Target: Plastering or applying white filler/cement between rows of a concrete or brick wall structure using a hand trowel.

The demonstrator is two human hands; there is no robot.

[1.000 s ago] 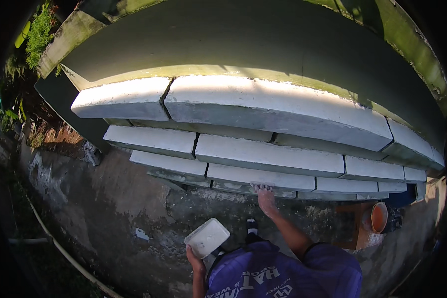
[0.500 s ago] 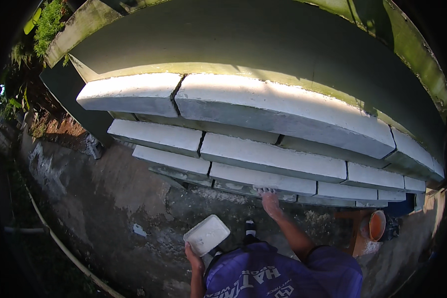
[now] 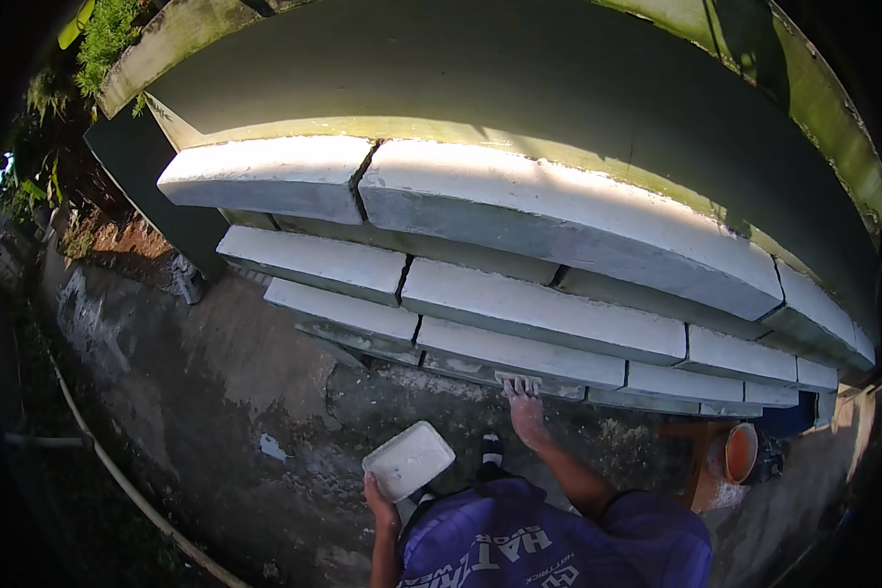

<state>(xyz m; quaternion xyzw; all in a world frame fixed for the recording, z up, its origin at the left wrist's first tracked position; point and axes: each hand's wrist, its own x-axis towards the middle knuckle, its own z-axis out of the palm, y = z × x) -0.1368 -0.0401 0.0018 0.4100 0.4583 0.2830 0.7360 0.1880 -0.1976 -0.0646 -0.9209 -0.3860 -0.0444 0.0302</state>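
Blocks (image 3: 539, 312), long pale ones, stacked in three stepped rows right in front of the person, dark gaps showing where the ends meet. Action's at the bottom block (image 3: 519, 351), roughly mid-row, along its front edge.

Off to the right, well apart from the work, there's an orange bucket (image 3: 741, 453). Closer in, a white tray (image 3: 409, 461) sits out in front of the body, a bit tilted. Looks whitish inside, but can't tell if that's paste or just the tray.

Left hand (image 3: 379, 503) has its fingers closed on the tray's near-left edge. Right hand (image 3: 528, 416) reaches up to that front edge, fingers together and a little bent, tips on a small pale pad (image 3: 515, 377). Could be a scraper, could be a dab of filler, too small to say, so I can't tell if it's actually gripped.

My read: this is the smoothing or coating step on that front edge. Next move, I'd say, calls for light, even pressure along the edge, with the tray kept level and close by for a refill.
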